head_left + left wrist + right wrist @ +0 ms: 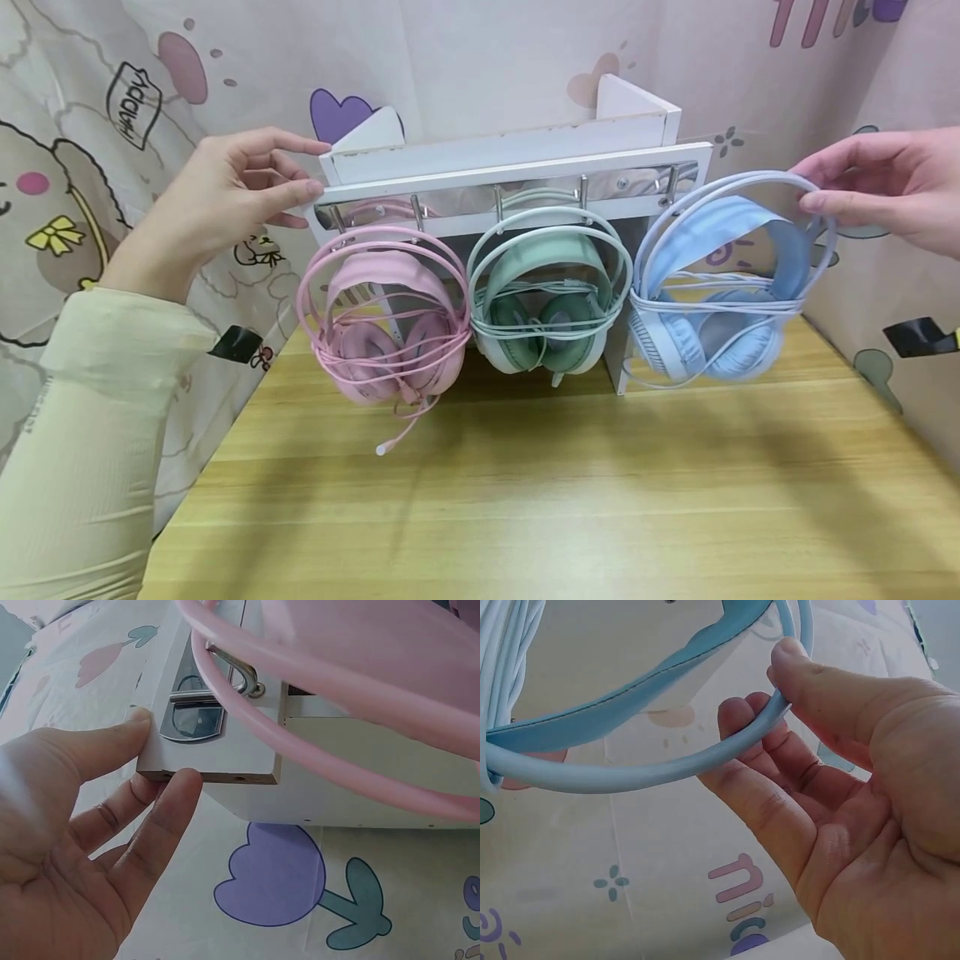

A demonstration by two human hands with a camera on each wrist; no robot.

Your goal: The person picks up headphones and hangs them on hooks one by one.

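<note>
In the head view, my left hand holds the left end of a white hook rack. The left wrist view shows the thumb on the rack's front corner and fingertips at its end edge. My right hand pinches the outer headband arc of the light blue headphones, their cable wound around them. They are at the rack's right end; whether the hook there bears them, I cannot tell. Pink headphones hang at the left, green headphones in the middle, both wrapped in their cables.
Several metal hooks line the mirror-like strip on the rack's front. Below spreads a wood-grain table. A patterned curtain surrounds it at the back and sides. The pink microphone tip dangles low.
</note>
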